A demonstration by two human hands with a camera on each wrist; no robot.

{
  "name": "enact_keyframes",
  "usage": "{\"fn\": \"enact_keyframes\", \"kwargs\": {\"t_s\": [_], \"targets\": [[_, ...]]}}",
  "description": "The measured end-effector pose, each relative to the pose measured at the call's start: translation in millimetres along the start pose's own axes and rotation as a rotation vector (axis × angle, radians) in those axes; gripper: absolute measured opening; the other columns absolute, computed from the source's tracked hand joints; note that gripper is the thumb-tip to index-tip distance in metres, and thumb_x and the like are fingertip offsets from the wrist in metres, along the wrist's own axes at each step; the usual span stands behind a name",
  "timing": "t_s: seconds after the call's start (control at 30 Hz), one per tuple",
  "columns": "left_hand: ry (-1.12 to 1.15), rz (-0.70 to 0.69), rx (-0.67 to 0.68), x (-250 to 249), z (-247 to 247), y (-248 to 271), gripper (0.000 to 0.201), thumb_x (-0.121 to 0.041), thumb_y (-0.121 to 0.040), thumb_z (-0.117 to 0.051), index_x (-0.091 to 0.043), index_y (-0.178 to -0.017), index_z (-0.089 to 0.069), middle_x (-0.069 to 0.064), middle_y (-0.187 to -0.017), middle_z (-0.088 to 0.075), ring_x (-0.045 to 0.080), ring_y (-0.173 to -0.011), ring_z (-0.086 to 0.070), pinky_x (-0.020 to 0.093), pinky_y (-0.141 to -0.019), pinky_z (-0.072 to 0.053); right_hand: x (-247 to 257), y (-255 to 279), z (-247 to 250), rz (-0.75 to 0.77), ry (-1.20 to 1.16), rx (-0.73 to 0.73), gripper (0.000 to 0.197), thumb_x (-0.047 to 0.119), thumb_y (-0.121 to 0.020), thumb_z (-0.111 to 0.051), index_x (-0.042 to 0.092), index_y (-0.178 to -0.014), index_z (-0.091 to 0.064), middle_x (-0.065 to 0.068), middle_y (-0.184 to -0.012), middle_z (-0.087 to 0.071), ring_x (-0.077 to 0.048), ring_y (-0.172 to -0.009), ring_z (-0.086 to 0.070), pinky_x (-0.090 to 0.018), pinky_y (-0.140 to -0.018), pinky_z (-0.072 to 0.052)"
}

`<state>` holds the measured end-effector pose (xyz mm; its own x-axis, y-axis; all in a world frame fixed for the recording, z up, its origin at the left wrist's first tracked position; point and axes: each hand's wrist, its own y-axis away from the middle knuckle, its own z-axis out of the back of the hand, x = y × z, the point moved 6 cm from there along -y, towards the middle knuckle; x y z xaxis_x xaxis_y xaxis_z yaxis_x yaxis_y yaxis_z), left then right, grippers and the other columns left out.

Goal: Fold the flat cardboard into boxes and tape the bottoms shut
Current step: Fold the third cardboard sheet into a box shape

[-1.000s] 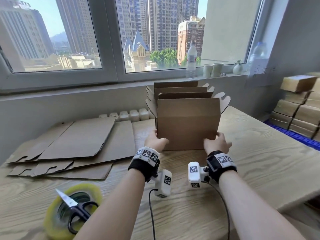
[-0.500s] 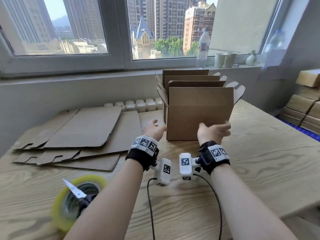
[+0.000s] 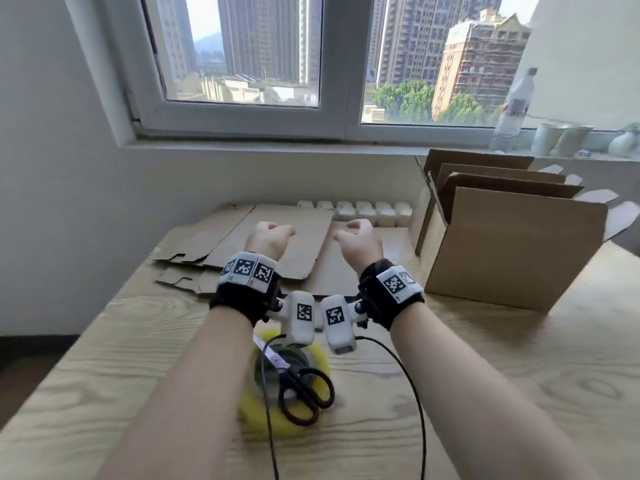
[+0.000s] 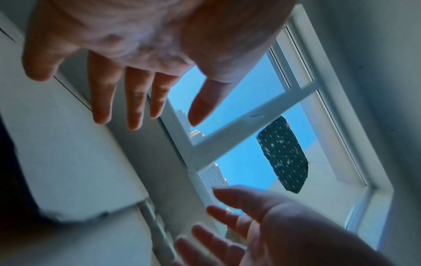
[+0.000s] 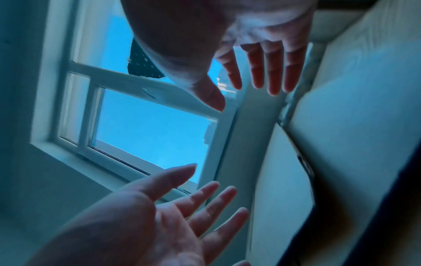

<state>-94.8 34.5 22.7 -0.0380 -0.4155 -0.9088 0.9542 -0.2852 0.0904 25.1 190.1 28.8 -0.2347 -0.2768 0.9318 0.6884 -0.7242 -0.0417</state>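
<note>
Both hands, left [image 3: 268, 239] and right [image 3: 356, 240], hang empty mid-frame with fingers loosely spread (palms hidden from the head view). The box [image 3: 512, 251] stands right; wrist cameras half hide the tape [image 3: 277, 420].

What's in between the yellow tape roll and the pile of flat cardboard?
In the head view, the two wrist cameras hang over that stretch; bare wooden table shows around them. The tape roll lies nearer, the flat cardboard farther back.
</note>
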Motion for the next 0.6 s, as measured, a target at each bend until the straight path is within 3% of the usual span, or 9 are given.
{"fn": "enact_keyframes", "kwargs": {"t_s": [0.1, 0.2, 0.27, 0.33, 0.37, 0.47, 0.6], "targets": [[-0.013, 0.045, -0.024, 25.2, 35.7, -11.1, 0.043, -0.031, -0.090, -0.066, -0.005, -0.124, -0.062, 0.013, -0.126, -0.063, 0.033, -0.120, -0.057, 0.038, -0.102, -0.043, -15.4, -8.3, -47.2, -0.197, -0.005, 0.164, 0.042, 0.025, -0.090, -0.066, 0.007, -0.120, -0.044, -0.011, -0.109, -0.054, -0.029, -0.098, -0.059, -0.051, -0.092, -0.055], [-0.031, 0.085, -0.028, 50.0, 61.2, -21.0, 0.044, -0.031, -0.092, -0.064, -0.004, -0.126, -0.060, 0.014, -0.126, -0.062, 0.031, -0.119, -0.056, 0.034, -0.099, -0.042, -26.7, -13.7, -69.7, -0.326, -0.065, 0.184, 0.029, 0.017, -0.092, -0.066, 0.001, -0.110, -0.048, -0.013, -0.087, -0.054, -0.031, -0.084, -0.064, -0.052, -0.085, -0.058], [-0.029, 0.106, -0.035, 59.4, 73.6, -22.4, 0.044, -0.032, -0.093, -0.063, -0.004, -0.127, -0.058, 0.014, -0.126, -0.060, 0.032, -0.120, -0.054, 0.035, -0.099, -0.040, -28.6, -17.0, -78.7, -0.352, -0.059, 0.188, 0.016, 0.010, -0.092, -0.064, -0.002, -0.093, -0.054, -0.014, -0.077, -0.054, -0.027, -0.073, -0.063, -0.045, -0.081, -0.060], [-0.027, 0.120, -0.027, 66.2, 80.7, -24.6, 0.044, -0.032, -0.093, -0.063, -0.004, -0.127, -0.058, 0.014, -0.127, -0.060, 0.033, -0.121, -0.054, 0.036, -0.103, -0.040, -30.4, -18.6, -86.2, -0.377, -0.068, 0.241, 0.023, 0.004, -0.094, -0.060, 0.005, -0.073, -0.049, -0.011, -0.071, -0.049, -0.021, -0.062, -0.053, -0.034, -0.065, -0.051], [-0.025, 0.116, -0.019, 67.8, 82.7, -24.8, 0.044, -0.032, -0.093, -0.063, -0.004, -0.127, -0.059, 0.014, -0.128, -0.059, 0.033, -0.120, -0.054, 0.037, -0.105, -0.041, -30.8, -19.8, -89.5, -0.379, -0.096, 0.272, 0.025, 0.003, -0.094, -0.058, 0.008, -0.072, -0.048, -0.009, -0.072, -0.049, -0.019, -0.061, -0.050, -0.032, -0.061, -0.046], [-0.012, 0.119, -0.021, 70.2, 86.7, -23.4, 0.050, -0.034, -0.091, -0.064, -0.004, -0.131, -0.058, 0.013, -0.135, -0.057, 0.030, -0.124, -0.052, 0.038, -0.109, -0.038, -22.7, -17.6, -87.8, -0.334, -0.202, 0.267, 0.010, 0.002, -0.098, -0.049, 0.009, -0.093, -0.054, -0.006, -0.079, -0.052, -0.018, -0.068, -0.054, -0.033, -0.065, -0.051], [0.026, 0.130, -0.079, 65.9, 89.3, -14.6, 0.078, -0.037, -0.087, -0.067, -0.005, -0.149, -0.032, 0.015, -0.149, -0.041, 0.033, -0.134, -0.043, 0.040, -0.112, -0.034, -4.6, -3.1, -57.1, -0.273, -0.482, 0.105, 0.027, -0.009, -0.097, -0.043, 0.003, -0.076, -0.055, -0.014, -0.075, -0.056, -0.024, -0.065, -0.056, -0.035, -0.051, -0.053]]}}
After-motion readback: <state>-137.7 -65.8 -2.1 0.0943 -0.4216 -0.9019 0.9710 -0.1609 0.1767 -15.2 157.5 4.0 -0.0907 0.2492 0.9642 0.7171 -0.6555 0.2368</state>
